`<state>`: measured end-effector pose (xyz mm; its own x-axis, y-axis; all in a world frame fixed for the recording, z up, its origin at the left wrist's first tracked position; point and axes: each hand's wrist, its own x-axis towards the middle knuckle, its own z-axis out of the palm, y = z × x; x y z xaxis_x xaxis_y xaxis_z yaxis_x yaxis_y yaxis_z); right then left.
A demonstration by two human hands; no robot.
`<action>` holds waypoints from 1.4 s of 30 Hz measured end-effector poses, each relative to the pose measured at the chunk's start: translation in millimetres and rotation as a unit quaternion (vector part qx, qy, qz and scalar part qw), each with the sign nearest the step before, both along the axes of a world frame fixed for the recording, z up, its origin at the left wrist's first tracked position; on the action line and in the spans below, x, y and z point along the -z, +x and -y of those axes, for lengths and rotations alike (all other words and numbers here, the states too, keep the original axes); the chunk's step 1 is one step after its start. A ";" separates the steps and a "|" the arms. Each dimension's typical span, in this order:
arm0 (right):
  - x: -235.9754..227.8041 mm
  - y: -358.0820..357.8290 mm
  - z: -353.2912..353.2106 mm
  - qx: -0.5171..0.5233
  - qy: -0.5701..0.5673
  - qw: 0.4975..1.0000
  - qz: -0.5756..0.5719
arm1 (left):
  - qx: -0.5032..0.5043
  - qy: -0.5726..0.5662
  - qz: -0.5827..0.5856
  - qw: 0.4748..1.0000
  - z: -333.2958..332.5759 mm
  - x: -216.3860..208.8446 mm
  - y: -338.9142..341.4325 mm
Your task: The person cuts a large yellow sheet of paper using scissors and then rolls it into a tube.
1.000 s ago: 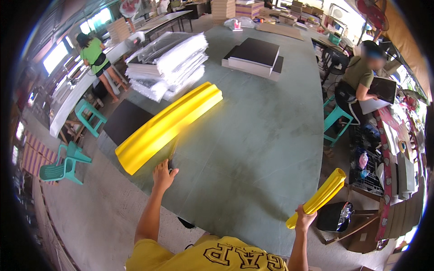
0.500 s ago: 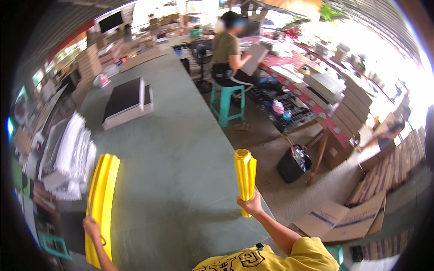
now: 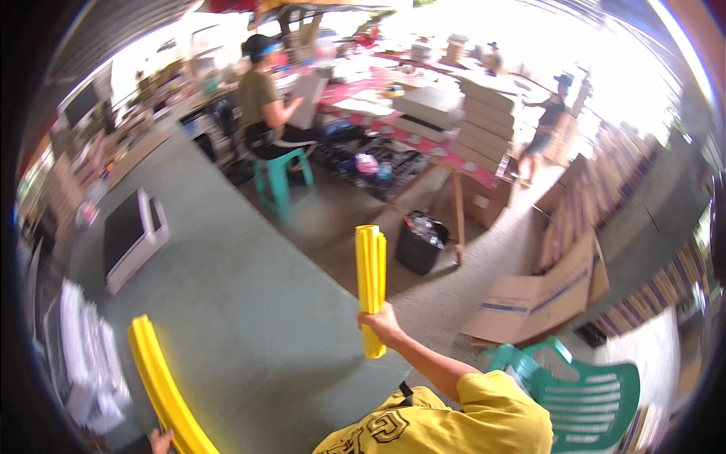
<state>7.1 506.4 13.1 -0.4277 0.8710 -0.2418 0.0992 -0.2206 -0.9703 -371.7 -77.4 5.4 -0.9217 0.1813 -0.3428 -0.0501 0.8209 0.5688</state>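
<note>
My right hand (image 3: 383,322) is closed around the lower part of a yellow roll (image 3: 371,265). The roll stands upright above the near edge of the grey-green table (image 3: 249,295) and looks like thin, glossy sheet with several folds. At the lower left, a long yellow folded strip (image 3: 162,378) of similar material lies along the table and runs out of the picture. Beside its near end is my left hand (image 3: 160,440), cut off by the lower edge. Its fingers look curled at the strip's edge; what they hold is hidden.
Flat dark-topped boxes (image 3: 136,234) lie on the table, with white plastic-wrapped bundles (image 3: 83,356) at its left. Another person (image 3: 261,106) sits on a green stool (image 3: 283,181). A black bin (image 3: 421,242), flattened cardboard (image 3: 537,295) and a green chair (image 3: 582,401) stand right.
The view has swung right, so the table has shifted left and the green chair shows. My right hand still grips the roll. Scissors seen earlier in my left hand are out of sight.
</note>
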 end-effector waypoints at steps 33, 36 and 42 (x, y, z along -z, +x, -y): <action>34.1 31.6 0.7 -0.113 -0.226 0.966 0.061 | 0.216 0.136 -0.290 0.922 -425.7 -50.3 203.6; 38.2 52.3 -9.2 -0.120 -0.267 0.955 -0.048 | 0.226 0.042 -0.136 0.964 -468.6 -17.2 213.5; 37.9 38.1 -4.7 -0.159 -0.238 0.958 0.025 | 0.232 0.041 -0.363 0.902 -445.1 36.8 213.3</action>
